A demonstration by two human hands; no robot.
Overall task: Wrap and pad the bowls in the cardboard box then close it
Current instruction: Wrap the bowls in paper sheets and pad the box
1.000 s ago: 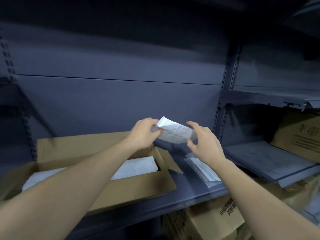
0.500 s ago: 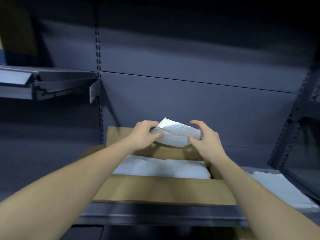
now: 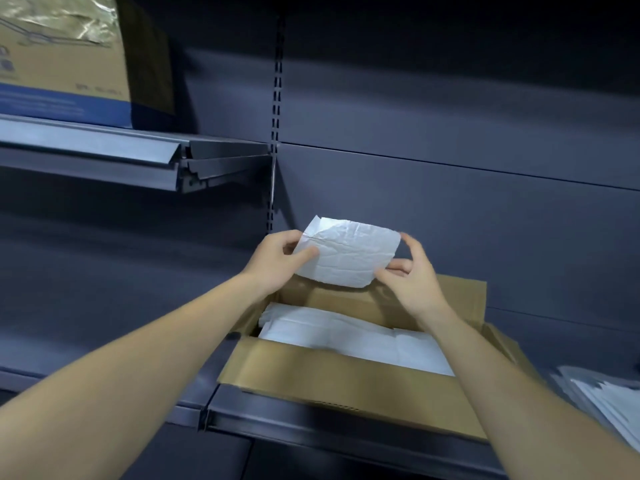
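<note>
White paper-wrapped bundle [image 3: 346, 256] held crosswise above one open cardboard box [image 3: 346, 382].
Left hand [image 3: 277, 263] and right hand [image 3: 412, 282] pinch its opposite ends; white paper padding [image 3: 349, 336] lines the box on a grey shelf [image 3: 294, 424].

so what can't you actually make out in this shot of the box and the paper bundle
- Head view: whether the white paper bundle holds a bowl; the paper covers it all.
- Head view: what lies in the cardboard box under the white paper layer.
- Head view: the paper stack at right, cut off by the edge.
- Head view: print on the upper-shelf carton, blurred.
</note>
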